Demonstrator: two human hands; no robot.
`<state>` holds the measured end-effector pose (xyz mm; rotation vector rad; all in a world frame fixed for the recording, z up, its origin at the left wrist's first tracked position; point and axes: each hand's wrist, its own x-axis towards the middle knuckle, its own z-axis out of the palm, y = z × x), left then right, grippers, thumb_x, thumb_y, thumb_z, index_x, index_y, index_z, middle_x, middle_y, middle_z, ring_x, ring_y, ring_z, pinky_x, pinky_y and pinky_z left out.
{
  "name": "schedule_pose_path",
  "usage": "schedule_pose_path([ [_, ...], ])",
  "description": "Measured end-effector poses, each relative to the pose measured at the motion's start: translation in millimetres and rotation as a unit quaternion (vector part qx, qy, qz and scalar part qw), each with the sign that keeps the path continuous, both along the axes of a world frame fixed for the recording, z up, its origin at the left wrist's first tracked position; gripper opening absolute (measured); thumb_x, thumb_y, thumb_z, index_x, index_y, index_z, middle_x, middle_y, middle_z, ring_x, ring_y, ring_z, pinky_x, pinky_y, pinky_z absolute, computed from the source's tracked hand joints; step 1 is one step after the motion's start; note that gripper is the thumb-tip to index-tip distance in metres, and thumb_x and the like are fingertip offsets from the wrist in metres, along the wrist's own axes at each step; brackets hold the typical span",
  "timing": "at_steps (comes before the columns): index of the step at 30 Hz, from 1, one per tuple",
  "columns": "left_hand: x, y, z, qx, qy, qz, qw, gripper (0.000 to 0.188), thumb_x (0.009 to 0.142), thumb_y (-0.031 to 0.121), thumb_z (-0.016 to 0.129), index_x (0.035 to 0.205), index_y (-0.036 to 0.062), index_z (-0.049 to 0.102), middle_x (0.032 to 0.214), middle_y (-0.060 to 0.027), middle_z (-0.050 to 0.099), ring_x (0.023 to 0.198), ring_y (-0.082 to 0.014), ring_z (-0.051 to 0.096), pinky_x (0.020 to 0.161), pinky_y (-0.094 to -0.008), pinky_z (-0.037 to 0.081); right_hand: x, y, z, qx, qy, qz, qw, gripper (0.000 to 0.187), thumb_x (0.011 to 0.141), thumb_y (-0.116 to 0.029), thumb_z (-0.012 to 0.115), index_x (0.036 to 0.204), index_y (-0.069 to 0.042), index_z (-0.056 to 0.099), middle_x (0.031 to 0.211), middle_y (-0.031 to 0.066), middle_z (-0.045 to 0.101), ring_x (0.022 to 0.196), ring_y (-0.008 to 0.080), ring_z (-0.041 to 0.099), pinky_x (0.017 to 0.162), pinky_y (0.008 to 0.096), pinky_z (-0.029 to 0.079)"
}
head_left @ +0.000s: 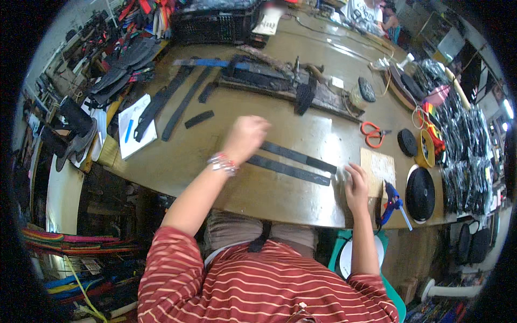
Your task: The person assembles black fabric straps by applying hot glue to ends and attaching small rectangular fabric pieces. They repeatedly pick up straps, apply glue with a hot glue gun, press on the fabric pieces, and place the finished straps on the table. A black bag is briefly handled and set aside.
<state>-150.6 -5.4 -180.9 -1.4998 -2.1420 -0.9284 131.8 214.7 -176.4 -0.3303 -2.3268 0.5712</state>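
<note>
Two flat black straps [293,170] lie side by side on the table, slanting down to the right. My left hand [246,139], with bracelets at its wrist, is over their left ends. Its fingers are curled together, slightly blurred, and whatever they may hold is hidden. Close to the right ends of the straps is my right hand [356,184], its fingers loosely bent and apart, with nothing seen in them. A short black strap piece [199,119] and longer black straps [186,102] lie beyond my left hand.
Orange-handled scissors [374,134], a blue glue gun [392,204] and black rolls [420,192] are at the right. Papers [137,129] lie left. A long dark metal bar [291,91] crosses the table behind the straps, with a black crate [215,26] farther back.
</note>
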Motion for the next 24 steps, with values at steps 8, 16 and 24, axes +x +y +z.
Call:
schedule_pose_path([
  [8, -95.4, -154.5, -21.8, -0.068, -0.055, 0.275, 0.957, 0.018, 0.072, 0.015, 0.075, 0.088, 0.0077, 0.070, 0.107, -0.0173, 0.062, 0.101, -0.0359, 0.057, 0.089, -0.0442, 0.045, 23.4, -46.6, -18.5, -0.047, -0.006, -0.003, 0.999, 0.020, 0.074, 0.007, 0.056, 0.090, -0.002, 0.063, 0.088, 0.0160, 0.063, 0.084, 0.0333, 0.060, 0.077, 0.0385, 0.048],
  [16, -120.1, -157.5, -40.8, -0.027, -0.230, 0.215, 0.949, 0.041, 0.079, 0.001, 0.067, 0.117, 0.0050, 0.054, 0.088, -0.0072, 0.063, 0.079, -0.0166, 0.061, 0.076, -0.0303, 0.050, 39.6, -65.2, -21.7, -0.008, 0.011, -0.016, 1.000, 0.022, 0.073, 0.002, 0.063, 0.094, -0.005, 0.066, 0.089, 0.0100, 0.065, 0.084, 0.0298, 0.059, 0.076, 0.0382, 0.048],
  [24, -113.4, -164.2, -59.6, -0.006, -0.131, 0.294, 0.947, 0.021, 0.087, 0.013, 0.066, 0.102, -0.0008, 0.062, 0.113, -0.0119, 0.051, 0.093, -0.0222, 0.057, 0.078, -0.0326, 0.048, 181.0, -35.4, -88.1, 0.007, 0.193, -0.378, 0.905, 0.014, 0.085, -0.004, 0.051, 0.095, -0.002, 0.060, 0.091, 0.0112, 0.056, 0.081, 0.0220, 0.051, 0.075, 0.0320, 0.042],
])
